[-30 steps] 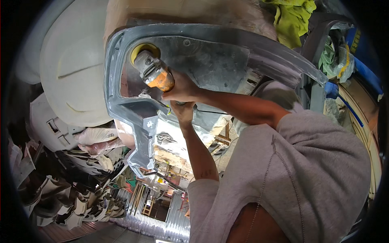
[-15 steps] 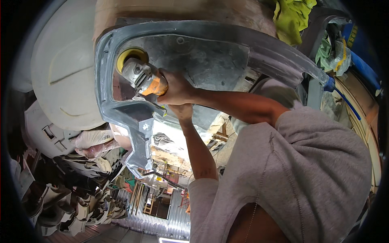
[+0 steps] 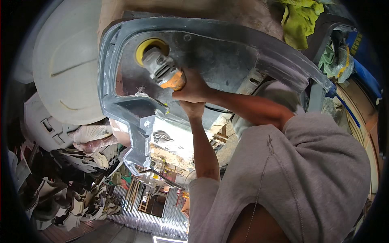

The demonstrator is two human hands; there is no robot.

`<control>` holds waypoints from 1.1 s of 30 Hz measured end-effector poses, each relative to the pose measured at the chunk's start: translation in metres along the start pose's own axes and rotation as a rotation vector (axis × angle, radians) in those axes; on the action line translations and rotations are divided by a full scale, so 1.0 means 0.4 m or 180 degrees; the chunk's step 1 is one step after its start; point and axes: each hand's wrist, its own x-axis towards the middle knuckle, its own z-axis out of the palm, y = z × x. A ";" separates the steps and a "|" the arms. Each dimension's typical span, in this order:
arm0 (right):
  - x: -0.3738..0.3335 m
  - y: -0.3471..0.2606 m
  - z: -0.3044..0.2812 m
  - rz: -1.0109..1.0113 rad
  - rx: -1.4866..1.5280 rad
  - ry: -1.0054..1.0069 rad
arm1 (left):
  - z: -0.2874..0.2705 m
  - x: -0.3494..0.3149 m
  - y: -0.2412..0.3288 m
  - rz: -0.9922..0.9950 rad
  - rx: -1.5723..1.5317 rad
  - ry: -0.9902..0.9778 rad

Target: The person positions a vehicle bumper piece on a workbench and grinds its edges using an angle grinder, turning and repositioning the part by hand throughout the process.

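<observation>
Both of my hands are closed on an angle grinder point(image 3: 164, 69) with a metal head, an orange body and a yellow-rimmed disc. My right hand point(image 3: 193, 86) wraps the body just behind the orange part. Below it, my left hand point(image 3: 192, 108) grips the rear end, its fingers partly hidden. A large dark grey moulded part, like a car bumper point(image 3: 162, 25), curves around the tool, with pale scuffs along its edges. The disc is over the dark surface inside its curve, near the upper left; whether it touches cannot be made out. Frayed shavings point(image 3: 141, 91) cling to a lower inner edge.
A big pale rounded panel point(image 3: 69, 73) stands at the left, above plastic-wrapped parts point(image 3: 92, 135) and stacked moulded pieces point(image 3: 73, 202). A yellow-green cloth point(image 3: 299, 24) lies at the upper right. A blue strap or tube point(image 3: 344, 103) hangs off the part's right end.
The grinder, with both hands on it, has moved right and slightly up, away from the left inner edge of the bumper-like part. The whole view has shifted slightly.
</observation>
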 end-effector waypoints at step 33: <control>0.095 -0.124 0.000 -0.0744 -0.2131 -0.0075 | 0.179 0.116 0.083 -0.0381 -0.2311 0.0501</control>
